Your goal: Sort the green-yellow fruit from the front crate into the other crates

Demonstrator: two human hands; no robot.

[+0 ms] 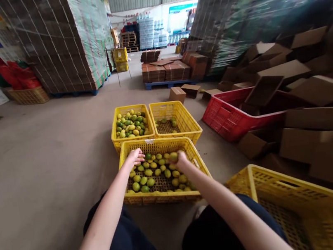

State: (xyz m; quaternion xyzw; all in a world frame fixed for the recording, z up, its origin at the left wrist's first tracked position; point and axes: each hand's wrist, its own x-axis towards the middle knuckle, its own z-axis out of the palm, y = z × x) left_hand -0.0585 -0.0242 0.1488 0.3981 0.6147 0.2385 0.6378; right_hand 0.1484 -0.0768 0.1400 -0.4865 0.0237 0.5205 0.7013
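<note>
Below me stands a yellow plastic crate (164, 193) with a loose layer of green and yellow lemons (149, 172) on its slatted floor. My left hand (136, 156) is over the crate's left side, fingers stretched out and holding nothing, close to a dark green lemon (148, 156). On the right side of the crate, my right hand (182, 160) is closed around a yellow-green lemon (174, 157); its fingers are partly hidden and a little blurred. More lemons lie below my right hand.
Beyond it are a fuller lemon crate (113, 133) and a yellow crate (196, 126) with a few lemons. Another yellow crate (287, 178) is by my right leg. A red crate (224, 118) and cardboard boxes (321, 139) crowd the right. Wrapped pallet stacks (57, 45) rise behind.
</note>
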